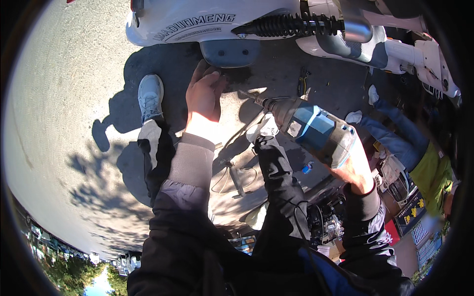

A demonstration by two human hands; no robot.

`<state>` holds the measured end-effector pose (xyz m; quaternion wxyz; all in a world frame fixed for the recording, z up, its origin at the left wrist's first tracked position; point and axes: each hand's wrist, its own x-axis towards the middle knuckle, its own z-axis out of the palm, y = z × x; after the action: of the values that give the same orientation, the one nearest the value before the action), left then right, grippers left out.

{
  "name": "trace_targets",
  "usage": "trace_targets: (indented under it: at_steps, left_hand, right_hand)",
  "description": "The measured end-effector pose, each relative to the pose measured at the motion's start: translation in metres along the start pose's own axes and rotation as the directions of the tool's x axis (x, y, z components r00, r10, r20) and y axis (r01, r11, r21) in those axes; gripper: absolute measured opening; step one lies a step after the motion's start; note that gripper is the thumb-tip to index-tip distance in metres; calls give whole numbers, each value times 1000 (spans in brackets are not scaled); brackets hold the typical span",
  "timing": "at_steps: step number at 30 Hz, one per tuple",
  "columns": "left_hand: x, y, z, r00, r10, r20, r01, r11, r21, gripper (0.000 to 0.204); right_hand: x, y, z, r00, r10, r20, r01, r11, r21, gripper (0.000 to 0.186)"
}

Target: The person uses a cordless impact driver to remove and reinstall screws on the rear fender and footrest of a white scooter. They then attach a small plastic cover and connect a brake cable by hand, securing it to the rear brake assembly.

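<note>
A blue power drill (pixel 316 129) is gripped in my right hand (pixel 354 167), its bit pointing up and left, apart from the scooter. Most of my right fingers are hidden behind the drill body. My left hand (pixel 203 93) reaches up to the lower left edge of a grey-blue plate (pixel 230 53) with two dark holes. Its fingers are loosely bent and apart, the tips at or close to the plate; nothing shows in them. The plate sits below the white body panel (pixel 177 17) of a scooter, beside a black coil-spring shock absorber (pixel 291 25).
Pliers-like tools (pixel 303 81) lie on the pavement past the drill. A metal stand-like piece (pixel 237 177) and a small blue object (pixel 307 167) rest between my feet and the right-hand clutter. A person in a yellow-green top (pixel 437 175) is at the right, near an engine-like part (pixel 326 222).
</note>
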<state>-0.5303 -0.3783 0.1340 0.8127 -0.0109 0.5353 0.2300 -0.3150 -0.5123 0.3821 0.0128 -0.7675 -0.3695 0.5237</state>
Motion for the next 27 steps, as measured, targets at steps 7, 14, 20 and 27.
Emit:
trace_targets:
  at_steps: [7,14,20,27]
  left_hand:
    - [-49,43,-28,995,84,-56,-80,994,80,59]
    - [-103,139,-29,990,24,141,-49,983,176,49]
    - [-187,280,-78,992,20,126,-35,993,115,46]
    - [-251,454,-83,987,158,-1,-147,923,354,48]
  right_hand:
    - [-22,-29,49,995,-5,-100,22,985,171,32]
    - [-48,-145,45,984,120,-130,-75,950,304,31]
    - [-53,-211,76,952,141,-273,-5,896,445,31]
    - [-48,-247,130,887,93,-452,39,961,274,29]
